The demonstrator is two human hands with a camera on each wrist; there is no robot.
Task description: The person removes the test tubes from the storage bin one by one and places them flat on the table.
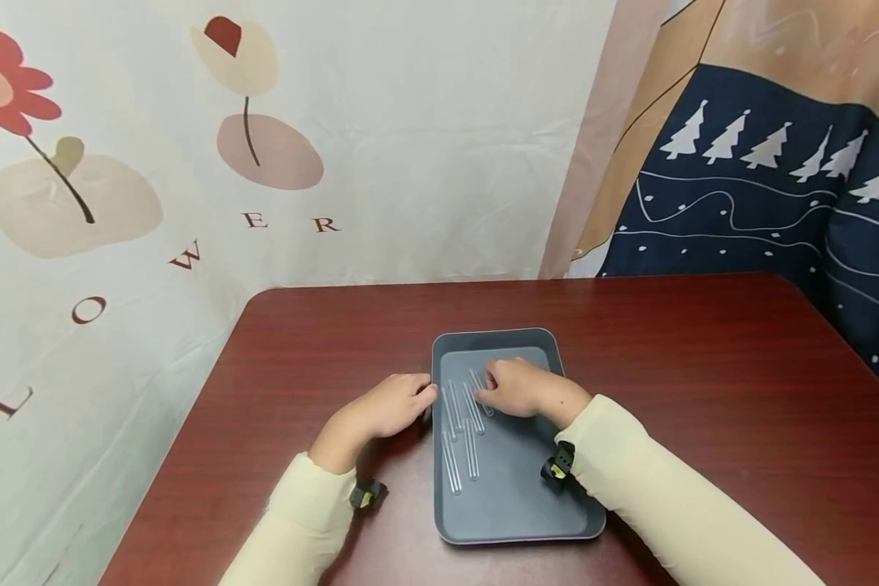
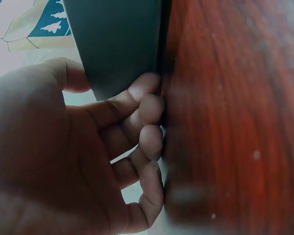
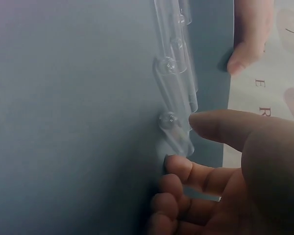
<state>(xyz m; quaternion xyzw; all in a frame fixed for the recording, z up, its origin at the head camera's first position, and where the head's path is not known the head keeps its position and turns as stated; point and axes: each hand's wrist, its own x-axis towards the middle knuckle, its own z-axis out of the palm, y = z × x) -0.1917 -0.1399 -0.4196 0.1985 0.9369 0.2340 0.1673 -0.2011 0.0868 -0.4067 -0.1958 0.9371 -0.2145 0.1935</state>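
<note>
Several clear test tubes point(image 1: 451, 462) lie lengthwise in a grey rectangular tray point(image 1: 513, 513), bunched toward its left side. My right hand point(image 1: 516, 387) is low over the tray, thumb and index finger at the rightmost test tube point(image 1: 475, 378). In the right wrist view, that test tube point(image 3: 179, 134) has its end between thumb and index fingertips, while the other fingers curl in below. My left hand point(image 1: 391, 404) grips the tray's left edge. The left wrist view shows the thumb along the wall of the tray point(image 2: 117, 44) and curled fingers beneath its rim, near the tabletop.
The tray stands on a dark red wooden table point(image 1: 322, 342). Behind it hangs a pale cloth point(image 1: 425, 163) with flowers and letters, and a navy cloth point(image 1: 740, 195) with white trees is at the right. Each wrist wears a small black camera point(image 1: 369, 494).
</note>
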